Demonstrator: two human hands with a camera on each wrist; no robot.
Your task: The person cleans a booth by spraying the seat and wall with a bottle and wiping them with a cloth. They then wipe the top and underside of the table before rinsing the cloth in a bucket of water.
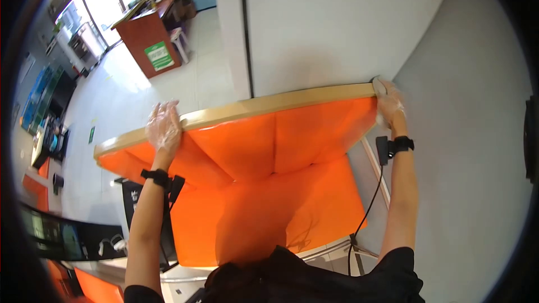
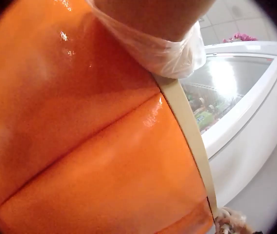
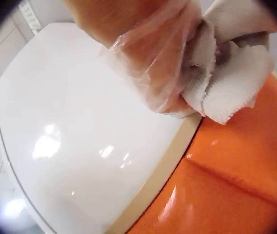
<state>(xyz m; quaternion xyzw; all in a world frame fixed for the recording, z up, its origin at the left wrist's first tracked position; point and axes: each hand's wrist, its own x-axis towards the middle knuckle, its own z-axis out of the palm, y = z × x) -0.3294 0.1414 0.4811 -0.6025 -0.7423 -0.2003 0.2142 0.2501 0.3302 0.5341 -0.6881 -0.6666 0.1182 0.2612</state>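
An orange padded seat (image 1: 320, 191) has a tall orange backrest (image 1: 236, 140), topped by a beige edge strip (image 1: 281, 101). Over the strip's left part lies my left hand (image 1: 164, 126) in a thin clear plastic glove, its fingers extended and no object in it. My right hand (image 1: 389, 104), gloved the same way, is at the strip's right end. It holds a bunched greyish-white cloth (image 3: 231, 78) against the corner of the backrest. In the left wrist view, the left fingers are hidden behind the glove cuff (image 2: 177, 58).
Behind the backrest stands a white chest freezer (image 2: 248, 146) with a glass top. A grey wall (image 1: 466, 134) runs close along the right side. At the far left are a brown wooden desk (image 1: 135, 45) and a tiled floor (image 1: 112, 95). A black cable (image 1: 370, 207) hangs from the right wrist camera.
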